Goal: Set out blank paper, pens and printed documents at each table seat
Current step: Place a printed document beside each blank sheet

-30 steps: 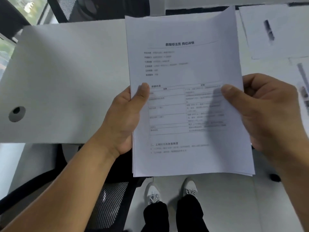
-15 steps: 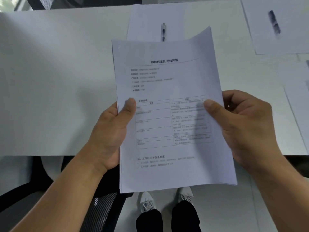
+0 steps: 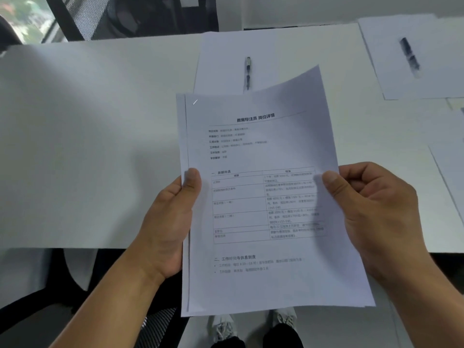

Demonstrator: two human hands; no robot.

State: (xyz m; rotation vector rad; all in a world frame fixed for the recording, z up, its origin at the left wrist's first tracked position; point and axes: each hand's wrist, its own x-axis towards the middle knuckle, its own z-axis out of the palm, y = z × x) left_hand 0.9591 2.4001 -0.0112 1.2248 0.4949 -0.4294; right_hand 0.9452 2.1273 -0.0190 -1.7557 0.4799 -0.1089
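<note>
While the white table (image 3: 88, 146) fills most of what I see, I hold a stack of printed documents (image 3: 271, 197) above its near edge, tilted up toward me. My left hand (image 3: 168, 222) grips the stack's left edge with the thumb curled over the top sheet; my right hand (image 3: 376, 212) pinches the right edge, thumb on top and fingers curled behind. The top right corner of the stack curls upward. Beyond it, 1 blank sheet (image 3: 276, 61) lies on the table with a pen (image 3: 248, 72) on it. Far right, another sheet (image 3: 414, 56) carries a second pen (image 3: 409, 57), blurred. A mesh chair (image 3: 130, 16) stands at the far side.
</note>
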